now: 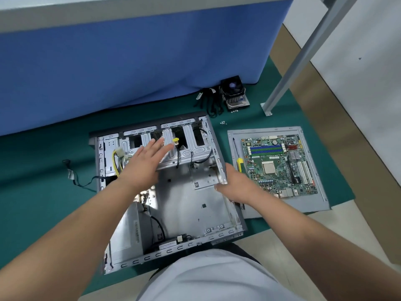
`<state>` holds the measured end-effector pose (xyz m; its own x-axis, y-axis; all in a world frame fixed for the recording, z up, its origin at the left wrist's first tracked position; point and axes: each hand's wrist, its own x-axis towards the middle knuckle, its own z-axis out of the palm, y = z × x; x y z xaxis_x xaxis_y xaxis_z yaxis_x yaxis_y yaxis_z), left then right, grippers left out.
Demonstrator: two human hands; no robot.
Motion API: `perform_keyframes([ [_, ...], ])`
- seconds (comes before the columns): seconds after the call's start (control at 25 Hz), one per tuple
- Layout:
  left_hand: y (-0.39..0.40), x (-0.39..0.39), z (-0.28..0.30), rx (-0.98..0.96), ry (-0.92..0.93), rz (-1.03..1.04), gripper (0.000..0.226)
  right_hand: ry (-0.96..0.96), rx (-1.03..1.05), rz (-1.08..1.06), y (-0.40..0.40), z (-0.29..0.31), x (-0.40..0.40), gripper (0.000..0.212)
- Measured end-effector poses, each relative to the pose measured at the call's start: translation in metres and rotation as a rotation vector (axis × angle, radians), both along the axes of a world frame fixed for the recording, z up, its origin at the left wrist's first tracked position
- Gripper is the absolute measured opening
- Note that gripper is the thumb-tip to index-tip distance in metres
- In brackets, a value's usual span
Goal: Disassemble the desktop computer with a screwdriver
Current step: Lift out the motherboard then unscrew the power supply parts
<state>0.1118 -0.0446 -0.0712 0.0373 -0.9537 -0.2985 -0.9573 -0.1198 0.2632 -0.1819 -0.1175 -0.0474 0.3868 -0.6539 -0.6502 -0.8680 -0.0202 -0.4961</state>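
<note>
The open grey metal computer case (pixel 184 200) lies on the green mat (pixel 43 170); left hand (pixel 144 164) hovers flat, fingers straight, over its drive cage; right hand (pixel 235 185) grips its right wall; the yellow-handled screwdriver (pixel 238 160) lies just beyond the right fingers, untouched.

So the open computer case (pixel 184 205) lies flat on the floor mat (pixel 43 170), right in front of the person. Left hand (pixel 144 164) is inside it over the drive cage (pixel 173 146) at the far end, right hand (pixel 236 185) is on the case's right wall. Just right of the case there's the side panel (pixel 321 200) lying flat, with the motherboard (pixel 280 164) on top of it and the screwdriver (pixel 237 155) on the panel along the board's left edge. Behind the case, near the draped table (pixel 130 61), sit the cooler fan (pixel 235 92) and a bunch of cables (pixel 209 101) to its left, with some screws (pixel 223 122) between them and the case. One loose cable (pixel 71 172) lies left of the case.
</note>
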Motion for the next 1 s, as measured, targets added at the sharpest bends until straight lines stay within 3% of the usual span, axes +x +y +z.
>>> perform_keyframes([
  [0.12, 0.005, 0.006, 0.000, 0.011, -0.092, -0.040, 0.121, 0.240, 0.116, 0.061, 0.016, 0.007, 0.006, 0.074],
  [0.32, 0.007, 0.005, -0.001, -0.014, -0.139, -0.057, 0.122, 0.249, 0.065, 0.070, 0.023, 0.008, 0.007, 0.079],
  [0.72, 0.020, 0.022, 0.004, 0.036, -0.195, 0.158, 0.115, 0.284, -0.154, 0.233, -0.022, 0.006, 0.047, 0.059],
  [1.0, 0.041, 0.029, 0.015, 0.116, -0.244, 0.384, 0.104, 0.352, -0.422, 0.402, -0.079, 0.012, 0.098, 0.022],
])
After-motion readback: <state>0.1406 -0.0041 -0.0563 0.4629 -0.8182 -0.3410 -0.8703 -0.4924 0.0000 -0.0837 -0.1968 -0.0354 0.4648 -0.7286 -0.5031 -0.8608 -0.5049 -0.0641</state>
